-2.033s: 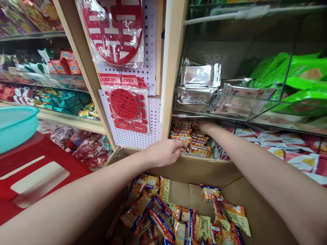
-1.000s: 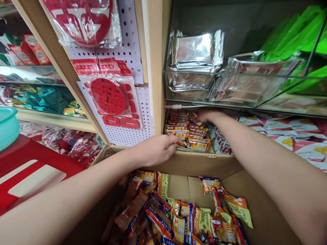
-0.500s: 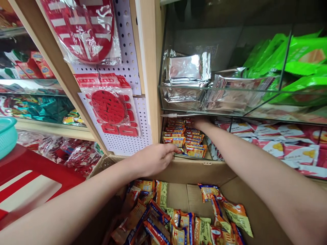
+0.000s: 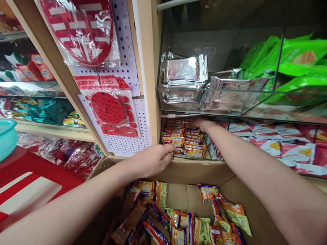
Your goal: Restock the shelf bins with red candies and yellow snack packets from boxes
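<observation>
At the front lip of a low shelf compartment is my left hand point(image 4: 156, 158), its fingers curled. Its fingertips touch the front of the left row of small snack packets point(image 4: 173, 141); whatever they might hold is hidden. My right hand point(image 4: 202, 124) reaches over the right row of packets point(image 4: 194, 150) to the back, under the glass shelf. Its fingertips are shaded and partly hidden among the rear packets. Below both arms stands an open cardboard box point(image 4: 204, 172) with loose orange, blue and yellow snack packets point(image 4: 180, 221) inside.
Above the compartment runs a glass shelf edge point(image 4: 217, 114) with silver packets point(image 4: 182, 69) and green bags point(image 4: 296, 61). Red-and-white packets point(image 4: 270, 146) lie to the right. A wooden post point(image 4: 149, 71), a red stool point(image 4: 33, 183) and a teal basket point(image 4: 7, 139) are on the left.
My right hand shifts slightly at the back of the compartment, and a bit more of its fingers shows. My left hand stays at the front of the row. The view moves a little.
</observation>
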Available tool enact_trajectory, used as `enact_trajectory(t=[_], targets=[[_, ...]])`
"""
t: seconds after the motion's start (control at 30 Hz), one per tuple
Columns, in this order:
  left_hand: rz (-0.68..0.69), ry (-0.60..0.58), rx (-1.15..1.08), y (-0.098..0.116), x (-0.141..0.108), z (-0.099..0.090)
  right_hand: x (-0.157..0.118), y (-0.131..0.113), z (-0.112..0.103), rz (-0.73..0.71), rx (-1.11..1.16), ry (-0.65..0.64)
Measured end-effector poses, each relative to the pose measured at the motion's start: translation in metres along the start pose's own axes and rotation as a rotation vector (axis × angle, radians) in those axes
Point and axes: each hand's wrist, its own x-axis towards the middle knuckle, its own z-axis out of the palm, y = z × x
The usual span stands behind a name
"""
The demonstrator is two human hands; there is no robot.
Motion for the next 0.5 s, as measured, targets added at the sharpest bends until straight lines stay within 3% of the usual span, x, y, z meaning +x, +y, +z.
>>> enact_trajectory(t=[0.2,0.5], targets=[[0.005,0.003,0.016,0.000,0.000,0.001,-0.005,-0.005,-0.002,0.167,0.132,-0.085],[-0.005,0.001,0.023,0.002,0.000,0.001,-0.015,-0.011,-0.004,0.194,0.317,-0.112]])
